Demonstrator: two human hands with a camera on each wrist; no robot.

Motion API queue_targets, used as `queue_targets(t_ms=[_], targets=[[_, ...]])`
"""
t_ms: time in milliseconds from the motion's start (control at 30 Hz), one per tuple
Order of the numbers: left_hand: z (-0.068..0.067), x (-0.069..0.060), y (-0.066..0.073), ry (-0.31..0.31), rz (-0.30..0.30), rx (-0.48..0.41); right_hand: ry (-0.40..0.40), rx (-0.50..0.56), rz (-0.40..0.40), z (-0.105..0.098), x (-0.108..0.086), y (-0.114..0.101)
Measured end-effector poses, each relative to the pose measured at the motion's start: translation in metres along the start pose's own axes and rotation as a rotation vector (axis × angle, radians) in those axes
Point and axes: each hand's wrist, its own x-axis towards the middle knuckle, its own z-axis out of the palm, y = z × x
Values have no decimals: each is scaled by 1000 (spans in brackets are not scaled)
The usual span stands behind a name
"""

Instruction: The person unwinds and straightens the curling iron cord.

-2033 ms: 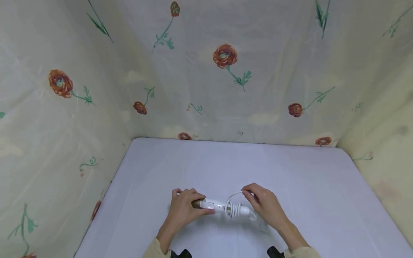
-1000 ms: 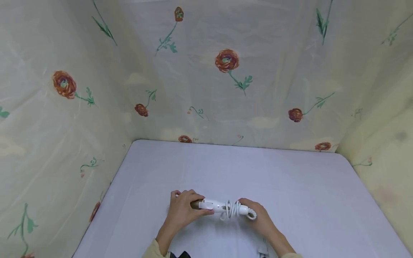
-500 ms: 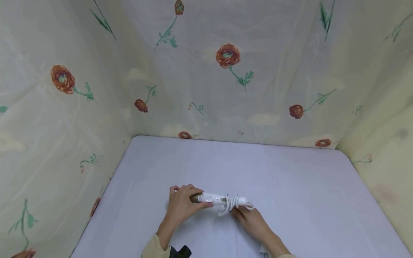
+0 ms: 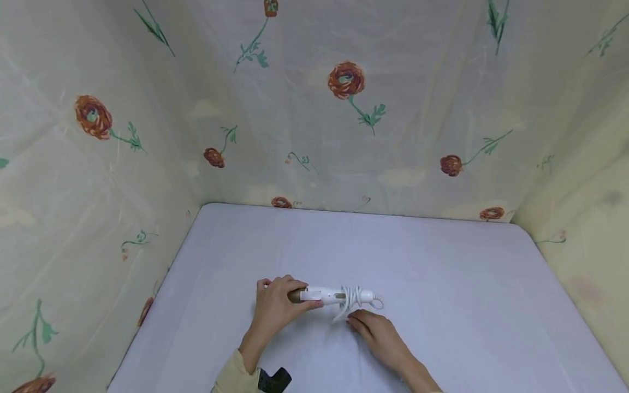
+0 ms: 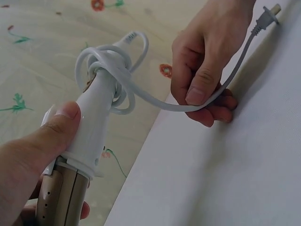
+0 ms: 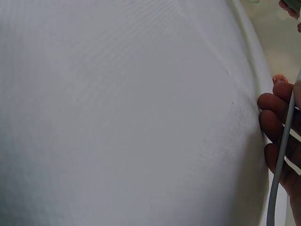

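A white and gold hair-styling tool [image 4: 328,295] lies level in my left hand [image 4: 277,305], whose thumb and fingers grip it near where the gold part meets the white handle. Several loops of white cord [image 5: 117,70] wrap the handle's far end. My right hand [image 4: 383,338] pinches the cord just below the loops; in the left wrist view the thumb of the right hand [image 5: 209,61] presses the cord against the fingers. A plug [image 5: 267,20] hangs from the cord's end past that hand. The right wrist view shows the cord [image 6: 282,150] running across the curled fingers [image 6: 277,117].
A table with a white cover [image 4: 442,273] lies under both hands. Cloth with printed flowers [image 4: 393,109] hangs behind it and at both sides. A black strap piece [image 4: 275,380] is at my left wrist.
The right hand has gone from above the tool, round its cord end, to below and in front of it, drawing the cord along. The left hand keeps its grip, with the tool slightly higher in view.
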Motion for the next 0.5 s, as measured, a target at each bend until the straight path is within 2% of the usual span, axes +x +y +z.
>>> queue_targets(t_ms=[233, 500], targets=[[1, 1, 1, -8, -12, -5, 21, 64, -65, 1, -7, -1], [1, 1, 1, -5, -24, -13, 42, 65, -58, 6, -12, -4]])
